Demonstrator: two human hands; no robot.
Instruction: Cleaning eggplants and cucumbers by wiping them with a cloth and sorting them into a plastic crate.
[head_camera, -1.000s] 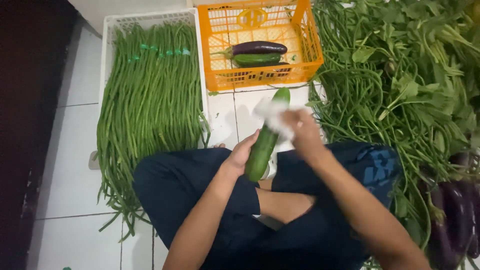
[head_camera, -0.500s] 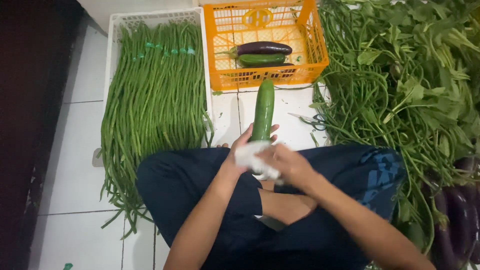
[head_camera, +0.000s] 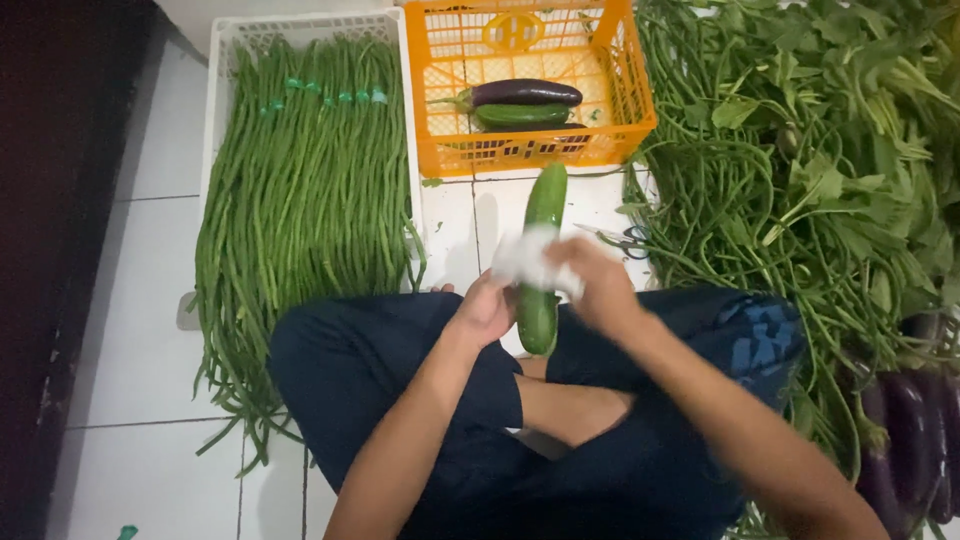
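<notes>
Pretty boxed in here: long green beans in a white plastic crate (head_camera: 222, 120) wall off the left, an orange plastic crate (head_camera: 628, 75) blocks straight ahead, and a leafy greens pile (head_camera: 830, 170) crowds the right. Only open lane is the bare white floor tile (head_camera: 462, 225) between the knees and the orange crate, with small scissors (head_camera: 625, 238) lying at its right edge.

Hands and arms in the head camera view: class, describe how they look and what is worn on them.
Both the left hand and right hand are bare, with no gloves, rings or watch visible. Both forearms are uncovered; no sleeves show.
</notes>
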